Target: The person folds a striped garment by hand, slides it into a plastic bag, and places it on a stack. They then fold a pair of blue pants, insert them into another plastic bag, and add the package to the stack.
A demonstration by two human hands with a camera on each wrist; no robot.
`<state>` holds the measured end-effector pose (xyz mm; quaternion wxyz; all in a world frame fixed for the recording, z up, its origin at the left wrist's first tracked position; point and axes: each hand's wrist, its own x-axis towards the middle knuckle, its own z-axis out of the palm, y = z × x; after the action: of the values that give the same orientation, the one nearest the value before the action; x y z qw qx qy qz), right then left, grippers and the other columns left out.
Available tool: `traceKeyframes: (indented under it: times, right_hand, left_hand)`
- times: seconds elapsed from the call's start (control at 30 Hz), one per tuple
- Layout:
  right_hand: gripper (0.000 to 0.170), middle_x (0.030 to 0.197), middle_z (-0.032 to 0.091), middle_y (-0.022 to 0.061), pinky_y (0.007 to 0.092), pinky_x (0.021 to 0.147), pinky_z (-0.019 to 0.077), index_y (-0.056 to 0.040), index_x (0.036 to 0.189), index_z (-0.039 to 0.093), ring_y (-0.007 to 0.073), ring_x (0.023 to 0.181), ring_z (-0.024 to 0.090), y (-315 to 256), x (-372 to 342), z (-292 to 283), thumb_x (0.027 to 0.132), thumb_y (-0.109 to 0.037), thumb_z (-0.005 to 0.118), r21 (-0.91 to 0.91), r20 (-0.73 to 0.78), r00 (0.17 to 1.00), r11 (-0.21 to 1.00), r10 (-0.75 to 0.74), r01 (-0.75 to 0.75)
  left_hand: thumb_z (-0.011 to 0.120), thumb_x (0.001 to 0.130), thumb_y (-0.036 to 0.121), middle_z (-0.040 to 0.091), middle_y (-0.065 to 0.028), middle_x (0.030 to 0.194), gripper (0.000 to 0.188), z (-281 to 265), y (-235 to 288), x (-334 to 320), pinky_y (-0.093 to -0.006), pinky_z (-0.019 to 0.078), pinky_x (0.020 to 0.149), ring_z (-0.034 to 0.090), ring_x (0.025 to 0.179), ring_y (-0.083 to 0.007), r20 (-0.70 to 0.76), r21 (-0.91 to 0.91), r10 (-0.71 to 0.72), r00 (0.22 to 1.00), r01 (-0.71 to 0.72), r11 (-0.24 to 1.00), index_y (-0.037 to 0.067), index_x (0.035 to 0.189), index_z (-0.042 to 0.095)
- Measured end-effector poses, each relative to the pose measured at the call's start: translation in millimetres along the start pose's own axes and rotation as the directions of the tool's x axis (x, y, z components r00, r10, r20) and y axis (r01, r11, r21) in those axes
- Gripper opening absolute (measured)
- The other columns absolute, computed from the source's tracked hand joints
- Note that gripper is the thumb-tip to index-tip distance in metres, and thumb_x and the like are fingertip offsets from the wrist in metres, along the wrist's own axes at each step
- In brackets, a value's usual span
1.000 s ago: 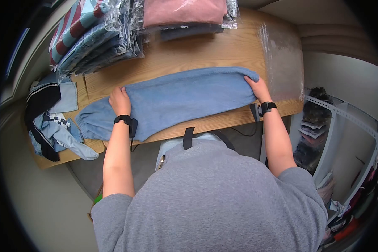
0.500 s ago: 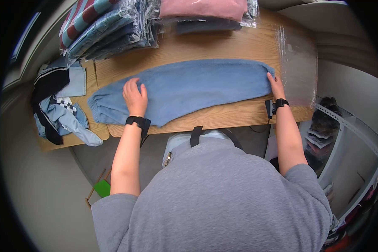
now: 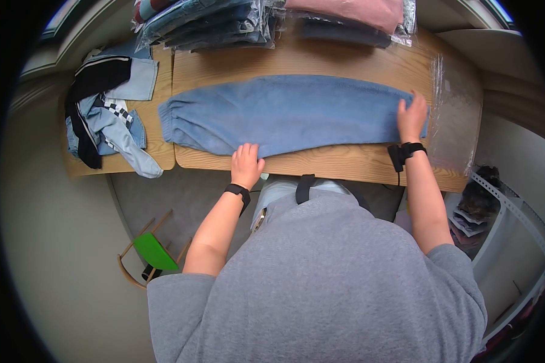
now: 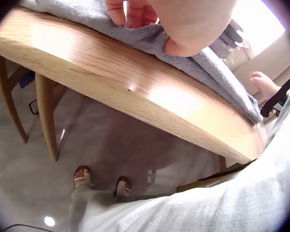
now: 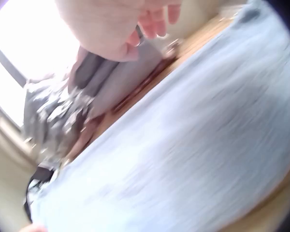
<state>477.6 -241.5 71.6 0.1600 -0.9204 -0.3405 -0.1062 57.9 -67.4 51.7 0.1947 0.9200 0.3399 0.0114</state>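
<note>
A pair of blue fleece pants (image 3: pixel 297 112) lies folded lengthwise across the wooden table, its gathered elastic cuff at the left. At the near edge of the fabric, my left hand (image 3: pixel 246 166) rests with its fingers on the cloth and the thumb apart. The left wrist view shows those fingertips and the thumb touching the fleece (image 4: pixel 94 14) close to the table edge, where it rises in a small ridge. My right hand (image 3: pixel 412 116) is over the wide right end, fingers loosely spread. In the blurred right wrist view its fingers hang free, pinching nothing.
Plastic-bagged folded clothes (image 3: pixel 224 27) and a bagged pink garment (image 3: pixel 351 12) are stacked at the back. A heap of denim and black clothes (image 3: pixel 106 100) lies left. Clear plastic bags (image 3: pixel 457 115) lie at the right end. A green chair (image 3: pixel 155 251) stands behind left.
My left hand has moved from the top of the pants to their near edge. My right hand has let go of the end corner and lifted over it. The head view has turned left.
</note>
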Motion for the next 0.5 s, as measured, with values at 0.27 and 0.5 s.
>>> traceKeyframes:
  times: [0.27, 0.5]
  right_hand:
    - [0.045, 0.119, 0.056, 0.0114, 0.0398, 0.095, 0.0398, -0.0056, 0.114, 0.054, 0.0277, 0.112, 0.051, -200.4, -97.5, 12.3, 0.072, -0.016, 0.068, 0.746, 0.207, 0.413, 0.416, -0.887, 0.521]
    - [0.04, 0.114, 0.057, 0.0083, 0.0377, 0.091, 0.0426, -0.0058, 0.109, 0.055, 0.0252, 0.109, 0.052, -214.3, -126.2, 39.9, 0.071, -0.012, 0.065, 0.571, 0.331, 0.49, 0.585, -0.806, 0.577]
  left_hand:
    - [0.058, 0.071, 0.009, 0.056, -0.0099, 0.085, 0.021, -24.8, -3.7, 1.5, -0.0407, 0.0421, 0.074, 0.054, 0.084, -0.0292, -0.125, -0.105, 0.082, 0.989, -0.095, 0.99, 0.003, 0.091, 0.06]
    - [0.064, 0.071, 0.012, 0.055, -0.0105, 0.098, 0.035, -50.7, -3.4, -2.8, -0.0411, 0.0399, 0.084, 0.052, 0.097, -0.0276, -0.135, -0.22, 0.153, 0.979, -0.18, 0.959, 0.007, 0.105, 0.058]
